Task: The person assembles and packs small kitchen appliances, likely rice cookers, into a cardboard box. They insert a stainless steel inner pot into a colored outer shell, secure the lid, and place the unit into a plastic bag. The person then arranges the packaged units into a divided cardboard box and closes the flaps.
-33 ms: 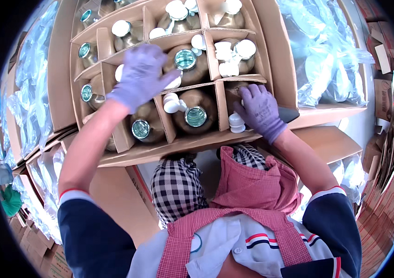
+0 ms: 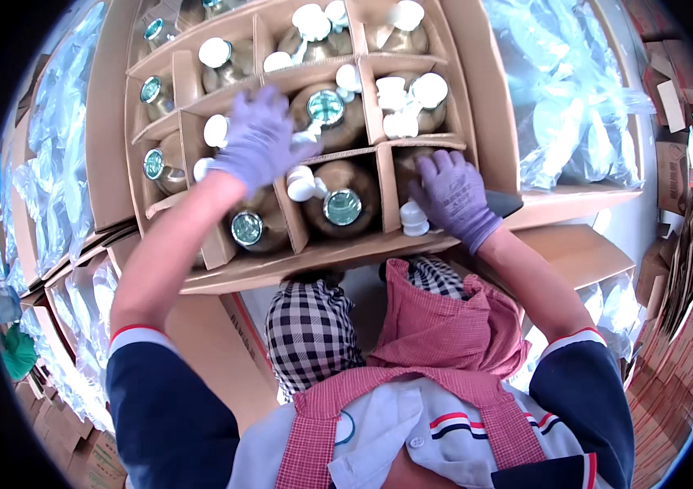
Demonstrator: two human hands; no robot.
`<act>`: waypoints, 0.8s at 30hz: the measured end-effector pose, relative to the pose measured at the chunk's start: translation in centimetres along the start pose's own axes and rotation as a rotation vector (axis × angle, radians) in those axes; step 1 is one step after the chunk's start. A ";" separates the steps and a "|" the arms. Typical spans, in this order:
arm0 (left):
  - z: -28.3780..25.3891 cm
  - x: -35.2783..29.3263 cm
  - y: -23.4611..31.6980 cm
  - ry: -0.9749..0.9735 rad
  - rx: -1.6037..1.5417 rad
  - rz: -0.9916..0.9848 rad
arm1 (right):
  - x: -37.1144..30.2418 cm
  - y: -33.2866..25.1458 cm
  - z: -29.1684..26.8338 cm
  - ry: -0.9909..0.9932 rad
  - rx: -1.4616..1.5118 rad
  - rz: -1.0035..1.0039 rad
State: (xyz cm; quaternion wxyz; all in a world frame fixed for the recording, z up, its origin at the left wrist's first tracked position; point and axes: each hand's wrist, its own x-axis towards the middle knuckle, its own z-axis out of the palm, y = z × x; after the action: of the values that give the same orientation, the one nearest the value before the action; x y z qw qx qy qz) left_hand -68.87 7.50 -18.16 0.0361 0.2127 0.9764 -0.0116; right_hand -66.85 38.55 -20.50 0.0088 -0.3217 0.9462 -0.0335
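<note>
A cardboard carton (image 2: 281,262) split by cardboard dividers holds large clear glass bottles. Over its middle, my left hand (image 2: 258,140), in a purple glove, is open with fingers and thumb apart. Close beside it are a bottle with a green-tinted mouth (image 2: 326,107) and a white cap (image 2: 217,130). In the front right compartment my right hand (image 2: 454,200), also gloved, curls over a bottle (image 2: 415,163); the bottle's neck is hidden beneath the palm. White stacked caps (image 2: 414,218) lie by its thumb. Another bottle (image 2: 342,206) stands in the adjoining compartment with a white cap (image 2: 301,183) beside its neck.
Right of the carton, an opened box holds clear plastic bags (image 2: 562,98). More plastic bags (image 2: 65,138) lie to the left. A dark flat object (image 2: 504,204) juts out by my right wrist. Cardboard flaps (image 2: 578,253) stick out low, and flattened cardboard (image 2: 688,236) is stacked far right.
My left hand has shifted slightly right and down over the dividers, uncovering white caps to its left. My right hand stays in place.
</note>
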 end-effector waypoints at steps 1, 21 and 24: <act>1.2 0.6 0.3 -0.168 0.094 -0.016 | 0.4 -0.3 -1.2 -0.096 -0.013 -0.024; -0.1 5.6 2.4 0.173 -0.077 -0.086 | 3.9 -8.1 -1.5 0.094 0.257 -0.433; 1.4 4.7 1.8 0.360 -0.043 0.053 | 4.0 -10.0 1.0 0.276 0.241 -0.551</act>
State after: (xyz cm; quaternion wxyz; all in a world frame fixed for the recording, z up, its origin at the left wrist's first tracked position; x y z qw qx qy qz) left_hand -72.30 11.01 -19.96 -0.1343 0.2361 0.9612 0.0487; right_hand -63.88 28.11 -20.82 -0.0907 -0.5546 0.8051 -0.1896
